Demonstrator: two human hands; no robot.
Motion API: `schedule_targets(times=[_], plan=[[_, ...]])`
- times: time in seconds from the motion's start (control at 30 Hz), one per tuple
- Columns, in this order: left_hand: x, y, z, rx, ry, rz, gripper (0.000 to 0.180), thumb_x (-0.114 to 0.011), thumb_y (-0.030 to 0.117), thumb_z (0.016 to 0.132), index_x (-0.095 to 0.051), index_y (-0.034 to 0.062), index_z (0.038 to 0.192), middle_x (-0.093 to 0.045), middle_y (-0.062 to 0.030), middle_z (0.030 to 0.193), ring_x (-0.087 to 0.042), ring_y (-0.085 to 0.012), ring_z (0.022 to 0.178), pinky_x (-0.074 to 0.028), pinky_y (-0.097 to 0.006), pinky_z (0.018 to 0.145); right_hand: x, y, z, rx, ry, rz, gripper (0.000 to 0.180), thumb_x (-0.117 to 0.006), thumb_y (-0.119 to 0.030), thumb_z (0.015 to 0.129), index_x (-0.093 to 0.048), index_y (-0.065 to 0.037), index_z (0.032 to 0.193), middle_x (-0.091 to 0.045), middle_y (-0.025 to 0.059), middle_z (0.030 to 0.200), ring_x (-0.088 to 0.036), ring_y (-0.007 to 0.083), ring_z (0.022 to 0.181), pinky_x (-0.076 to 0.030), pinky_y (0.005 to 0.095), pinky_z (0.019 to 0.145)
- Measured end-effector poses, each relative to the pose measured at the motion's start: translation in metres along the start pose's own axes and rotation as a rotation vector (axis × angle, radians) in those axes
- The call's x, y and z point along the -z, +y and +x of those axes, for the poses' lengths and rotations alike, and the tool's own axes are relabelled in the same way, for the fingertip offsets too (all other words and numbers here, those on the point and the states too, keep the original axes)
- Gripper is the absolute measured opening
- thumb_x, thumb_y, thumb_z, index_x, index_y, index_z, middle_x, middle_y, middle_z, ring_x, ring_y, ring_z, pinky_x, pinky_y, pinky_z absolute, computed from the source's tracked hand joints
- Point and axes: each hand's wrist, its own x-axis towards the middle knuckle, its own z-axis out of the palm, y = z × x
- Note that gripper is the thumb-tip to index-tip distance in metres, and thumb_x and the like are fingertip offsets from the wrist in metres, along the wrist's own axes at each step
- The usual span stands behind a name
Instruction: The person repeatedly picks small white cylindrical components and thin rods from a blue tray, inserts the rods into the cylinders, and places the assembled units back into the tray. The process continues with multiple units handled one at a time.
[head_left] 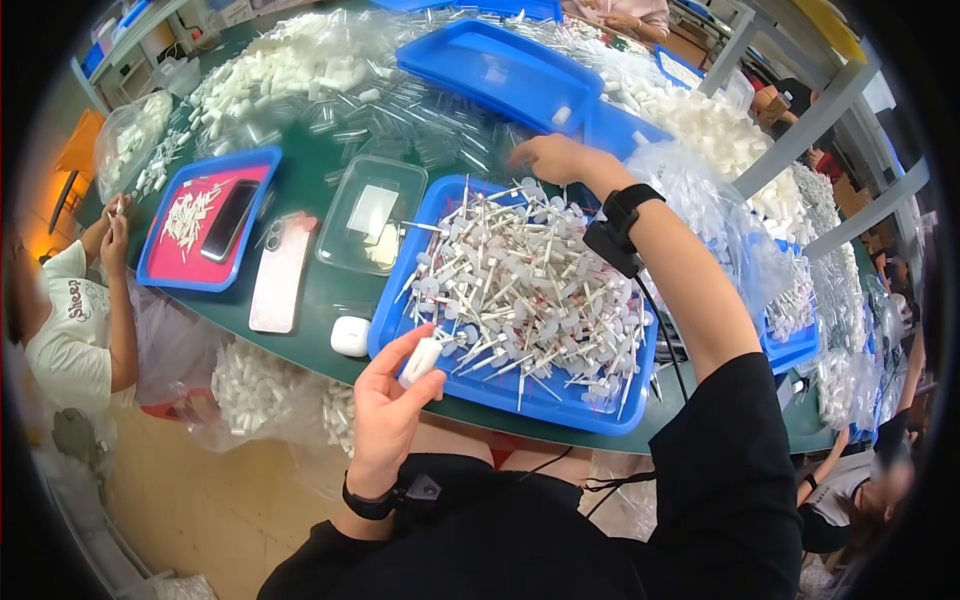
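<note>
Above the bench (305, 170), the left hand (388, 408) pinches a white cylinder (421, 361); the right hand (562, 160) nears clear tubes (432, 135), its grip impossible to tell.

Just left of the left fingers (395, 354) sits a white earbud case (350, 336); farther left, a pink-cased smartphone (278, 280), then a black smartphone (229, 221). Beyond them, slightly left: a clear plastic container (340, 238). Far left, a co-worker (75, 335).

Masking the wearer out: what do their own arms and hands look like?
Left hand and right hand: ungloved. Black sleeves. Left wristband and right wristband: black, each carrying a dark module; a thin black cable runs from the right module.
</note>
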Motion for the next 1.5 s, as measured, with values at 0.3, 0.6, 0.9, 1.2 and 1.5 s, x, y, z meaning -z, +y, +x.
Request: schedule_targets(times=[0.3,0.6,0.9,1.2,1.5], plan=[[-0.014,0.003,-0.001,-0.123,-0.110,0.130,0.026,-0.062,-0.004,0.085,-0.060,-0.0062,0.111,-0.065,-0.0118,0.100,-0.063,-0.0139,0.085,-0.051,-0.024,0.074,0.006,0.024,-0.008,-0.073,0.115,-0.157,0.042,-0.048,-0.009,0.076,-0.063,-0.015,0.116,-0.062,0.0155,0.116,-0.057,0.0313,0.111,-0.044,0.0410,0.095],[-0.027,0.008,-0.003,-0.364,-0.125,0.284,0.027,-0.069,-0.009,0.076,-0.067,-0.0034,0.102,-0.065,-0.0124,0.100,-0.062,-0.0155,0.088,-0.048,-0.026,0.080,0.070,-0.102,-0.196,0.122,0.554,0.186,0.016,-0.055,-0.014,0.090,-0.060,-0.006,0.102,-0.053,0.0003,0.061,-0.055,0.0073,0.060,-0.042,0.0237,0.055],[-0.065,0.003,0.003,-0.444,-0.334,0.290,0.026,-0.073,-0.008,0.071,-0.069,-0.0007,0.095,-0.066,-0.0116,0.097,-0.062,-0.0150,0.085,-0.048,-0.025,0.073,-0.036,-0.137,-0.315,0.191,0.671,0.708,0.028,-0.068,0.005,0.071,-0.066,-0.001,0.098,-0.065,0.0118,0.091,-0.064,0.0193,0.079,-0.050,0.0276,0.070],[-0.079,0.001,0.000,-0.508,-0.359,0.445,0.025,-0.075,-0.005,0.069,-0.070,0.0023,0.093,-0.067,-0.0101,0.092,-0.063,-0.0147,0.077,-0.049,-0.025,0.068,-0.073,-0.135,-0.317,0.214,0.809,0.710,0.029,-0.071,0.006,0.068,-0.068,-0.001,0.096,-0.066,0.0119,0.092,-0.065,0.0203,0.079,-0.051,0.0282,0.070],[-0.072,0.009,0.005,-0.076,-0.483,0.342,0.026,-0.072,-0.001,0.076,-0.067,-0.0015,0.101,-0.068,-0.0088,0.094,-0.064,-0.0121,0.083,-0.052,-0.025,0.073,-0.088,-0.133,-0.318,0.216,0.832,0.490,0.030,-0.073,0.004,0.068,-0.071,-0.006,0.097,-0.066,0.0090,0.093,-0.066,0.0209,0.081,-0.052,0.0287,0.070]])
